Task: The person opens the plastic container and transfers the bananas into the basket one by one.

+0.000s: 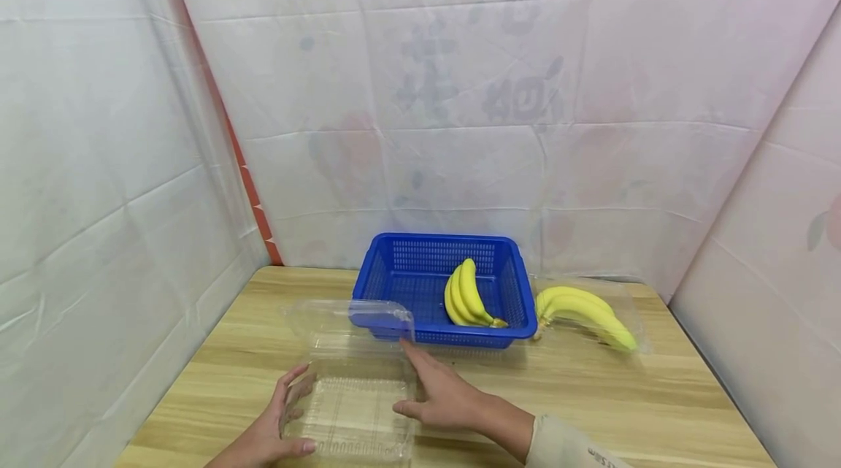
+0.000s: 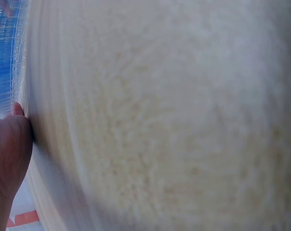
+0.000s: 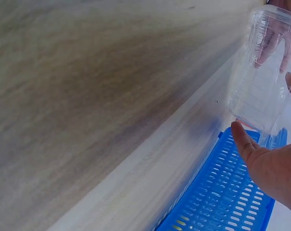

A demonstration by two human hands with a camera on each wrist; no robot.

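Hands frame a clear plastic clamshell container (image 1: 351, 409) lying open at the near edge of the wooden table (image 1: 591, 395). Your left hand (image 1: 276, 428) touches the tray's left side, fingers loosely spread with the thumb along its near rim. Your right hand (image 1: 443, 395) rests flat against the tray's right edge, fingers straight and gripping nothing, the index finger pointing far toward the raised lid (image 1: 348, 318). Just beyond, the lid leans against a blue perforated basket (image 1: 410, 267) holding one bunch of bananas (image 1: 468, 296). A second bunch of bananas (image 1: 585, 315) lies inside another clear container (image 1: 627, 296) just right of the basket. Pale sheeting (image 1: 460, 88) backs the scene.
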